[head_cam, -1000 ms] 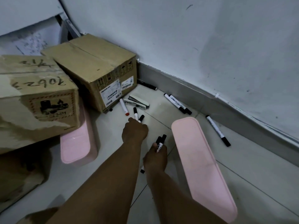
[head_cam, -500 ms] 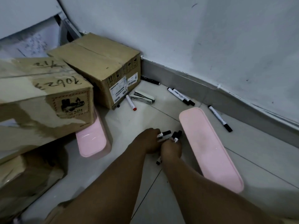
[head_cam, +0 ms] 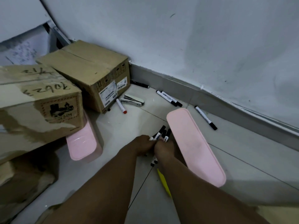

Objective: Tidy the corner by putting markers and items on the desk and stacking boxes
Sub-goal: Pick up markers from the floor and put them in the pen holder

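Note:
My two hands meet low over the floor tiles. My right hand (head_cam: 164,148) grips a bundle of black-capped white markers (head_cam: 160,135), their caps sticking up past the fingers. My left hand (head_cam: 142,145) touches the same bundle from the left and pinches it. More markers lie loose: a red-tipped marker (head_cam: 121,106) by the box, two markers (head_cam: 169,98) near the skirting, a single marker (head_cam: 205,118) to the right, and a black marker (head_cam: 140,84) against the wall. A stapler (head_cam: 133,100) lies beside the far cardboard box (head_cam: 90,73).
A taped cardboard box (head_cam: 35,101) sits at the left on a pink bin (head_cam: 82,143). A long pink lid (head_cam: 194,144) lies on the floor right of my hands. A yellow object (head_cam: 163,181) shows under my right forearm. White walls close the corner.
My left hand pulled back from the markers near the stapler and joined my right hand, adding markers to the bundle. The view shifted slightly.

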